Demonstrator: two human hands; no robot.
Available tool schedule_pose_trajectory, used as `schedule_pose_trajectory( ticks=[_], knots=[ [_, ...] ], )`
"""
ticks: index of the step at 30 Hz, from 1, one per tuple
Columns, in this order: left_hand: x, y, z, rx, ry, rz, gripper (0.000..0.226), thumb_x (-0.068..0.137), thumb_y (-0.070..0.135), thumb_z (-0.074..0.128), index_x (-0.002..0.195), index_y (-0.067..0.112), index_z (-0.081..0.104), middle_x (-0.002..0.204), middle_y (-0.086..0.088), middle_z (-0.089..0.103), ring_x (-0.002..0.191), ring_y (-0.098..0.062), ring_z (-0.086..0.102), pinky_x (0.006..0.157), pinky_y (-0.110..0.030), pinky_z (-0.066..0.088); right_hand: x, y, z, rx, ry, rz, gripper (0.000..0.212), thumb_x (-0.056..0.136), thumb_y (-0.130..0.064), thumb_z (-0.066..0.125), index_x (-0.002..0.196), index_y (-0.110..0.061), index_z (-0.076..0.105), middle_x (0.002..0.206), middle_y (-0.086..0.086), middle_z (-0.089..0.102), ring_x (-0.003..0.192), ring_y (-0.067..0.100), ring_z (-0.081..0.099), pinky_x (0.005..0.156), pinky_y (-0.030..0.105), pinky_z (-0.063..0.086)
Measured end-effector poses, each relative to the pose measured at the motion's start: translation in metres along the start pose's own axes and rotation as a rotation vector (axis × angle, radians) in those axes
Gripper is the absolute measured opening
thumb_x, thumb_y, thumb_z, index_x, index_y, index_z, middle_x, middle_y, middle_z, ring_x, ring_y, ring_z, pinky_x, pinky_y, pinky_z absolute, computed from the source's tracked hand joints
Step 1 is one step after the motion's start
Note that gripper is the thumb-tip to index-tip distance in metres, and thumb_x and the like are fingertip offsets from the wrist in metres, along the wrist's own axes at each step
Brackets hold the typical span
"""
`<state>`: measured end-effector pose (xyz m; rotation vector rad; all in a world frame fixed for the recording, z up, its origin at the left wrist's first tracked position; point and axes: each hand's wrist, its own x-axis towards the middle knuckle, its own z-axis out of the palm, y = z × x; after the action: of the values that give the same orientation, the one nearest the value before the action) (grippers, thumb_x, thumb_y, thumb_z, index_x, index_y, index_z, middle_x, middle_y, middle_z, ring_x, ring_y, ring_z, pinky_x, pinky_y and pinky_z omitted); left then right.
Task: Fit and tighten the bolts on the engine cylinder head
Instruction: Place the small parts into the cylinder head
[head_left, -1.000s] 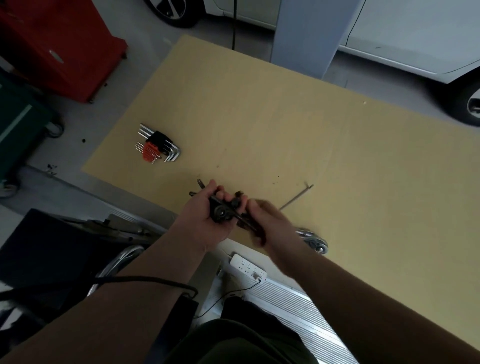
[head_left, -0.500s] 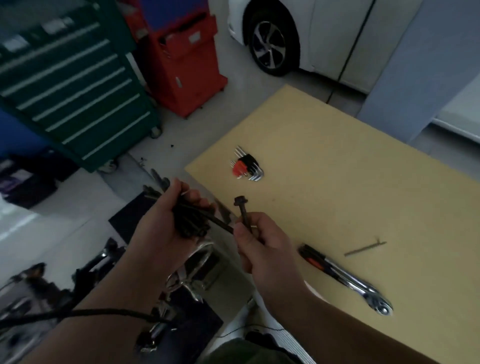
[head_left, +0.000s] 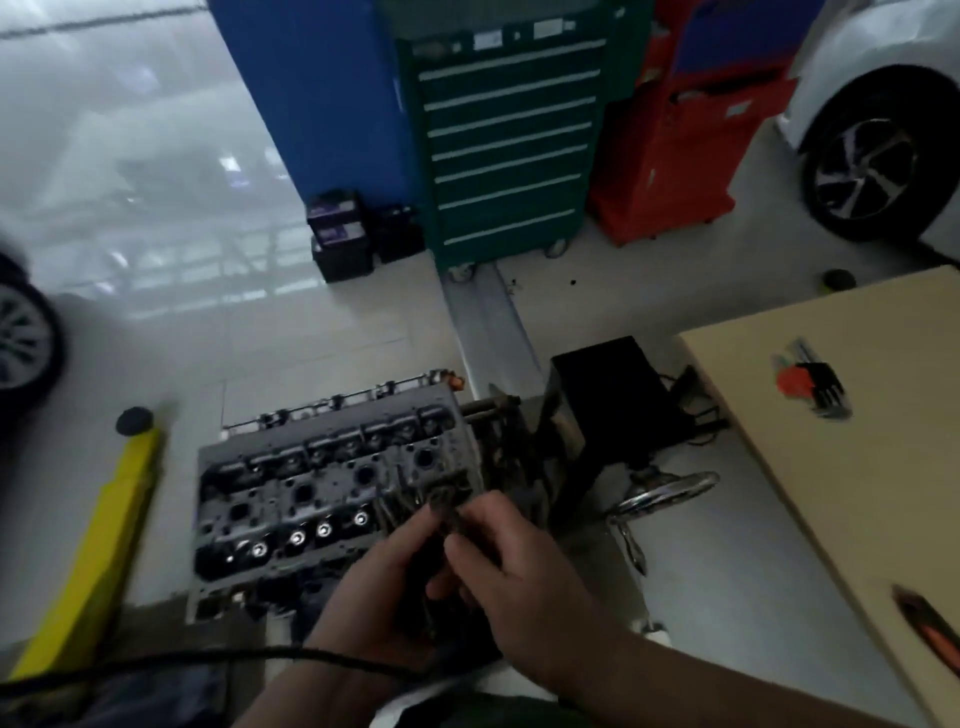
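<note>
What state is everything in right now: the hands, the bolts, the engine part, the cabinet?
Left hand: gripping a bundle of bolts.
Right hand: pinching one bolt.
Cylinder head: uncovered, top up.
Green tool cabinet: drawers closed.
Hex key set: lying on table.

Both bare forearms enter from bottom edge, converge at lower centre. Left hand (head_left: 384, 587) palm-up-ish, fingers curled round bundle of dark bolts (head_left: 434, 571), index finger stretched up toward bundle's top end. Right hand (head_left: 514, 566) back-of-hand to camera, just beside left, touching it; thumb and fingertips pinch at same bundle. Exact finger placement blurred. Both hands held close together, wrists roughly level.
</note>
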<state>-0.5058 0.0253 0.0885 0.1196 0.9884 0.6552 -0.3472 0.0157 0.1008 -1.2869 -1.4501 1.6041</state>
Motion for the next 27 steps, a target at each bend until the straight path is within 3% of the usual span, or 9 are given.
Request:
schedule_pose_trajectory(
  ticks=[4,8,11,15,18,22,27],
  knots=[
    [-0.020,0.020,-0.096,-0.121,0.065,-0.012,0.048,0.080,0.054,0.074,0.068,0.009,0.061,0.048,-0.006,0.040,0.045,-0.023,0.052,0.044,-0.028,0.049,0.024,0.001,0.074,-0.103,0.011,0.059,0.013,0.105,-0.041,0.053,0.098,-0.033,0.060,0.092,-0.011,0.073,0.083,0.003,0.068,0.070,0.022,0.051],
    [-0.020,0.052,-0.152,-0.241,0.097,0.103,0.033,0.092,0.048,0.066,0.076,0.020,0.060,0.065,0.003,0.054,0.042,-0.012,0.045,0.047,-0.026,0.047,0.054,0.013,0.095,-0.305,0.333,-0.069,0.020,0.098,-0.030,0.069,0.079,-0.031,0.064,0.087,-0.010,0.060,0.082,0.007,0.061,0.073,0.018,0.046],
    [-0.011,0.071,-0.163,-0.235,0.083,0.129,0.034,0.096,0.049,0.063,0.076,0.021,0.061,0.071,0.003,0.057,0.048,-0.013,0.048,0.052,-0.028,0.050,0.070,0.029,0.078,-0.326,0.550,-0.052,0.012,0.093,-0.023,0.076,0.083,-0.028,0.071,0.083,-0.008,0.069,0.082,0.007,0.067,0.074,0.026,0.053],
    [0.004,0.085,-0.158,-0.262,0.058,0.091,0.041,0.099,0.051,0.059,0.072,0.020,0.064,0.072,0.001,0.061,0.070,-0.022,0.067,0.085,-0.043,0.056,0.081,0.052,0.044,-0.380,0.725,-0.017,0.027,0.094,-0.018,0.074,0.101,-0.043,0.064,0.087,-0.021,0.073,0.086,-0.008,0.068,0.072,0.010,0.051],
    [0.013,0.089,-0.153,-0.290,0.063,0.073,0.044,0.099,0.049,0.059,0.069,0.018,0.063,0.070,0.000,0.059,0.080,-0.025,0.073,0.085,-0.043,0.059,0.087,0.069,0.024,-0.387,0.741,0.001,0.037,0.095,-0.013,0.072,0.123,-0.033,0.058,0.094,-0.015,0.073,0.091,-0.003,0.070,0.081,0.022,0.057],
    [0.022,0.087,-0.147,-0.316,0.054,0.037,0.042,0.096,0.048,0.062,0.067,0.017,0.064,0.070,0.000,0.057,0.074,-0.024,0.071,0.082,-0.042,0.058,0.093,0.087,0.016,-0.506,0.646,-0.027,0.033,0.097,-0.015,0.068,0.119,-0.036,0.056,0.098,-0.017,0.072,0.093,-0.002,0.069,0.078,0.022,0.055],
    [0.034,0.078,-0.142,-0.356,0.054,0.056,0.040,0.093,0.046,0.067,0.068,0.015,0.063,0.065,0.000,0.054,0.063,-0.022,0.066,0.071,-0.042,0.061,0.098,0.102,0.011,-0.703,0.489,-0.148,0.026,0.099,-0.012,0.065,0.124,-0.018,0.059,0.101,-0.003,0.070,0.090,0.017,0.068,0.074,0.037,0.056]
  ],
)
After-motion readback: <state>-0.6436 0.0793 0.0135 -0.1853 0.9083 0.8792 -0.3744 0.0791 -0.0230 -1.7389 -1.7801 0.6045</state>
